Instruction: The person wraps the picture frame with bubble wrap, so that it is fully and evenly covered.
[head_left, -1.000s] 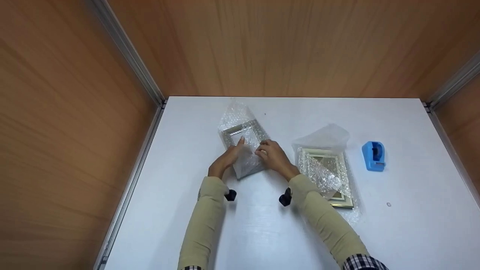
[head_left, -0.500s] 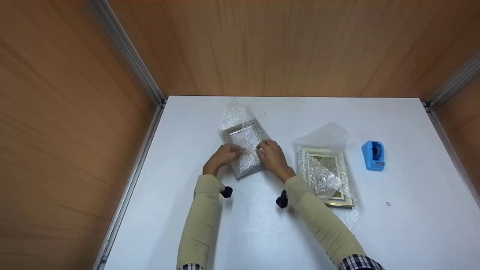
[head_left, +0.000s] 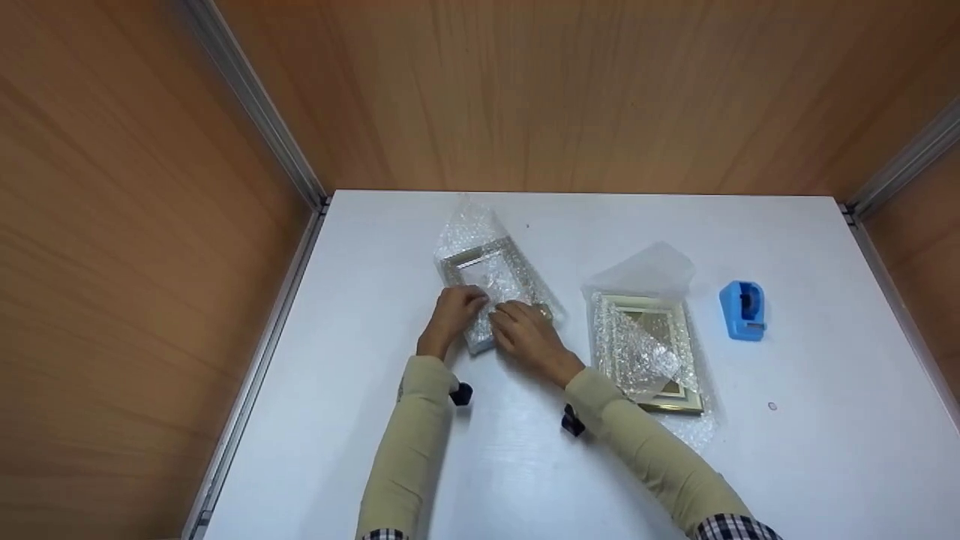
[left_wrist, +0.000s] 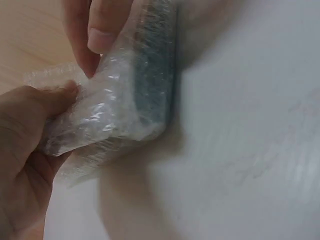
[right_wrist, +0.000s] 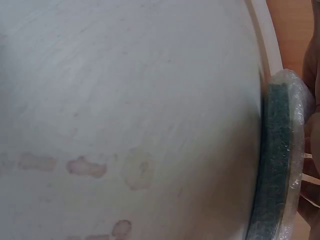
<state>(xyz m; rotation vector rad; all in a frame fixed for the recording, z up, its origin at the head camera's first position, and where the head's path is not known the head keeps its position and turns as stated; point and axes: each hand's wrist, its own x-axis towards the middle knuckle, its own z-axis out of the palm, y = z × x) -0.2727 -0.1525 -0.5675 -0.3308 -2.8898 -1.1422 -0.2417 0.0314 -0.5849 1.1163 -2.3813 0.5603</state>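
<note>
A silver picture frame (head_left: 474, 259) lies tilted on the white table at centre-left, covered by bubble wrap (head_left: 499, 279). At its lower left, my left hand (head_left: 452, 315) pinches the wrap; in the left wrist view, the thumb lies over the bubble wrap (left_wrist: 107, 107) and fingers are beneath it. My right hand (head_left: 529, 337) rests across the lower part of the wrapped frame, fingers pointing left and pressing on the wrap. In the right wrist view, the frame's dark green side (right_wrist: 275, 165) shows through the wrap, with the right fingers along its edge, partly out of view.
A second, gold-and-cream picture frame (head_left: 688, 352) lies to the right, partly covered by another sheet of bubble wrap (head_left: 637, 356). Further right stands a blue tape dispenser (head_left: 742, 311). Wooden panels (head_left: 525, 97) enclose the white table (head_left: 810, 465) at the back and sides.
My right hand has slid left and slightly down over the wrapped frame, uncovering wrap at its right edge. My left hand has shifted slightly, its thumb drawn down from the middle of the frame.
</note>
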